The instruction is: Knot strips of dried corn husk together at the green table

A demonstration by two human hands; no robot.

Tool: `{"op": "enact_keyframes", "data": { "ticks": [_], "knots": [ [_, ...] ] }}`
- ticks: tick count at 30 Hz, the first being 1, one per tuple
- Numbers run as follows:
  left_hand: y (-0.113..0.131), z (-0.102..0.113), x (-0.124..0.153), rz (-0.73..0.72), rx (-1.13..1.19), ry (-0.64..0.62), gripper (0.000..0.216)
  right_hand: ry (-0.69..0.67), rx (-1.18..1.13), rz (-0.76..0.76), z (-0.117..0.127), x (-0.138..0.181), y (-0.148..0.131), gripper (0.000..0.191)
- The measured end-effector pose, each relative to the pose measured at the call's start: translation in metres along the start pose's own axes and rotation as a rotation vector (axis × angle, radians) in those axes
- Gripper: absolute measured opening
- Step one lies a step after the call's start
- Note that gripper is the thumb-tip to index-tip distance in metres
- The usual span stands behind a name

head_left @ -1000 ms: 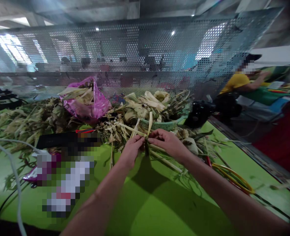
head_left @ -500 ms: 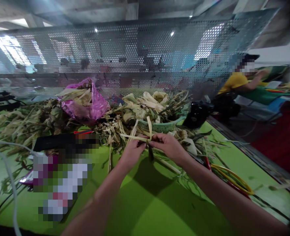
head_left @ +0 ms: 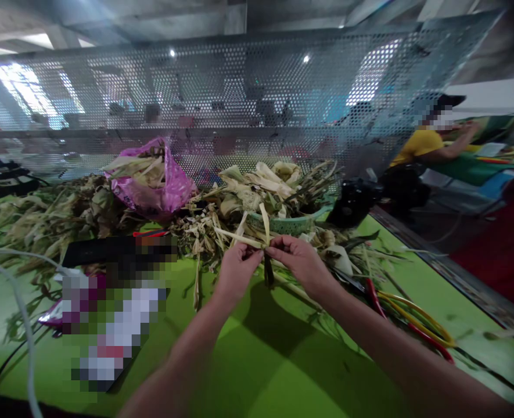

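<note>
Both hands meet over the green table, pinching strips of dried corn husk (head_left: pixel 239 237) where they cross. My left hand (head_left: pixel 238 270) is closed on the strips from the left, thumb and forefinger together. From the other side my right hand (head_left: pixel 298 258) pinches the same crossing point. One pale strip stands up between the hands, another points left, and a darker end hangs down below the fingertips. Behind them, a green basket (head_left: pixel 285 224) holds a heap of dry husks (head_left: pixel 263 186). The exact crossing is partly hidden by the fingers.
Husk piles (head_left: pixel 60 215) spread over the left back, beside a pink plastic bag (head_left: pixel 152 186) of husks. Red-and-yellow-handled tools (head_left: pixel 413 322) lie right. A white cable (head_left: pixel 15 296) and a blurred-out pale object (head_left: pixel 123 331) lie left. A perforated metal screen (head_left: pixel 222 93) stands behind; a person (head_left: pixel 426 145) sits right.
The hands stay together at nearly the same spot, fingers shifting slightly on the crossing. The left-pointing strip now slopes down more towards the fingertips. The whole view has shifted a little.
</note>
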State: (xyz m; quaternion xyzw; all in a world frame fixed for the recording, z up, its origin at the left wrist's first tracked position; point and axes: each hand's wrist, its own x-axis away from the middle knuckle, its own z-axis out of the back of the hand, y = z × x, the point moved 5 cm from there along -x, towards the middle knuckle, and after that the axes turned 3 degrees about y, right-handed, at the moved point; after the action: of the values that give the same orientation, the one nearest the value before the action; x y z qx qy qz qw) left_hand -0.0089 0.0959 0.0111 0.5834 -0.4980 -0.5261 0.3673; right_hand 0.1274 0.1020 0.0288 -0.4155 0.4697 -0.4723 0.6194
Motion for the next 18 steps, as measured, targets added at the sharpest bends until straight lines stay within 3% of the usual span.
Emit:
{"op": "enact_keyframes", "data": {
  "ticks": [5,14,18],
  "knots": [
    [-0.003,0.006,0.001,0.072,-0.04,0.015,0.019,-0.021,-0.074,-0.061,0.003,0.002,0.004,0.02],
    [-0.006,0.002,-0.003,0.118,-0.082,-0.11,0.022,0.007,-0.026,0.044,0.004,0.0,0.007,0.022],
    [-0.011,0.007,0.0,0.253,0.03,-0.044,0.021,0.034,0.13,0.164,0.008,-0.001,0.002,0.017]
  ]
}}
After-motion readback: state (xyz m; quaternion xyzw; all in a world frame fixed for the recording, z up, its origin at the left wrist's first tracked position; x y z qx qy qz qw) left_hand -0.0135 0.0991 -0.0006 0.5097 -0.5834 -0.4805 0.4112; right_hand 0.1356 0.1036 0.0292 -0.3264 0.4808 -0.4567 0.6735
